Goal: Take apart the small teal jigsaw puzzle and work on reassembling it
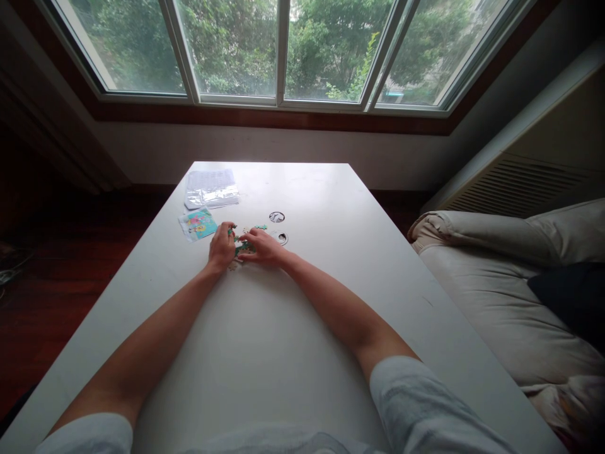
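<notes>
A small heap of jigsaw puzzle pieces [246,247], green and pale brown, lies on the white table [293,328] between my two hands. My left hand [222,246] stands on its edge at the heap's left side, fingers curled around some green pieces. From the right, my right hand [262,248] reaches over the heap with thumb and fingers apart, touching pieces. A few loose pieces show just beyond and just below the hands. Left of the heap lies a colourful picture card [198,224] with a light blue ground.
Clear plastic packaging [212,188] lies near the table's far left corner. Two round black-rimmed inserts [276,217] are right of the heap, one partly behind my right wrist. A beige sofa [482,277] stands along the right, and a window [278,57] is ahead.
</notes>
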The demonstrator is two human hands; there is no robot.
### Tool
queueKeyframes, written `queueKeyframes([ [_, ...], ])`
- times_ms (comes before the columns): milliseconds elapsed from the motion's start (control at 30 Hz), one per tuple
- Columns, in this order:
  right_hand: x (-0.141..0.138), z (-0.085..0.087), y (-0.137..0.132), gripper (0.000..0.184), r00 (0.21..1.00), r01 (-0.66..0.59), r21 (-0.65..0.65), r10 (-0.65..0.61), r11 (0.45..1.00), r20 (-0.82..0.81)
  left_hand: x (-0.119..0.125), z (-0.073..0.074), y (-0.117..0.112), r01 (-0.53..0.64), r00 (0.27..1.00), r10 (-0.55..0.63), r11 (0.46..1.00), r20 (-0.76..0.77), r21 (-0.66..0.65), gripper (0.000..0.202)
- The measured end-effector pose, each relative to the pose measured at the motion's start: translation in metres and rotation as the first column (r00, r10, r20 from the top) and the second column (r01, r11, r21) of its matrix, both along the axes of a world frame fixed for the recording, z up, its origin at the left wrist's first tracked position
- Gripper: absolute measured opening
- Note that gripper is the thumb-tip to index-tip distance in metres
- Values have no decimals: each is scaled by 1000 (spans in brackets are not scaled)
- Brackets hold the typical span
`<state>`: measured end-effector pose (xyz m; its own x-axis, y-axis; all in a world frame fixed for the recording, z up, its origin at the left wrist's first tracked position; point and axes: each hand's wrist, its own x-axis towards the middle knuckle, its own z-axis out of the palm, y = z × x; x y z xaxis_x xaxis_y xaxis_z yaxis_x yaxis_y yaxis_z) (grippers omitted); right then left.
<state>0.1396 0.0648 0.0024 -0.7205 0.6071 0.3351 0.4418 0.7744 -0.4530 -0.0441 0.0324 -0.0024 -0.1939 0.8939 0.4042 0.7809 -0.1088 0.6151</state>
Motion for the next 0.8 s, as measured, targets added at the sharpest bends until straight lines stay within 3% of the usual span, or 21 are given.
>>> queueKeyframes([
  [67, 1, 0, -1, 58, 998, -25, 32, 23, 999, 51, -2, -2, 2, 22, 1000, -22, 998, -6, 53, 36],
  [200, 0, -4, -1, 43, 998, -18, 47, 15, 999, 60, -4, -3, 3, 45, 998, -47, 998, 44, 45, 42],
  [433, -3, -10, 3, 14, 987, 9, -95, -23, 995, -156, -3, 1, -2, -1, 994, 6, 999, 108, -43, 37],
  [600, -2, -8, 2, 12, 963, 51, -218, -106, 975, -249, 1, 5, -4, -22, 997, 29, 996, 75, -82, 25],
  [800, -1, -5, -1, 15, 941, 170, -255, -234, 952, -244, 4, 11, -7, 34, 999, -39, 991, -32, -128, 29],
])
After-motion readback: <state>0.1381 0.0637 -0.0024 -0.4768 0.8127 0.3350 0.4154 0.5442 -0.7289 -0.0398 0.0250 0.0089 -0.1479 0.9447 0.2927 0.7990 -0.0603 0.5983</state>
